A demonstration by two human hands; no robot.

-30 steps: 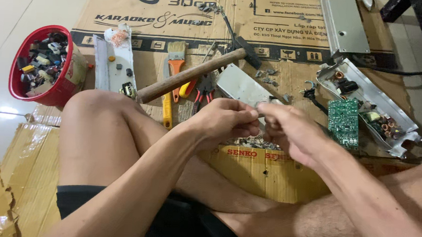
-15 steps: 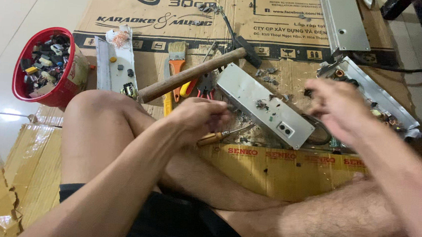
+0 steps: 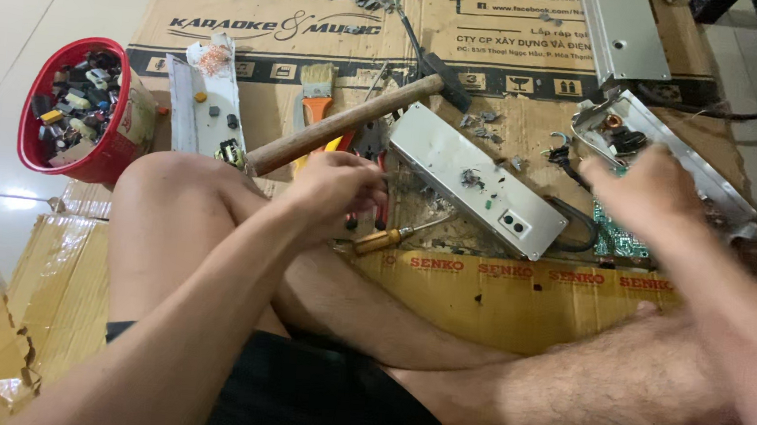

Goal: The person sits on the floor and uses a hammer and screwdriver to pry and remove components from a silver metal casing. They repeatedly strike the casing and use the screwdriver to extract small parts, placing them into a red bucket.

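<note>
Screwdriver (image 3: pixel 392 237) lies on cardboard (image 3: pixel 515 297) just below left hand (image 3: pixel 336 187); amber handle, thin steel shaft. Light, stiff; handle smooth, best taken round its middle. Left hand grip loosely curled, seems empty, hard to tell. Silver metal case (image 3: pixel 474 179) beside it: rigid sheet metal, likely sharp edges, lift by long sides. Right hand (image 3: pixel 655 192) blurred over green circuit board (image 3: pixel 621 243); grip state cannot tell. Board brittle, hold by edges. Farther off: hammer (image 3: pixel 349 122), brush (image 3: pixel 318 93), red bowl (image 3: pixel 112 154) of small parts.
</note>
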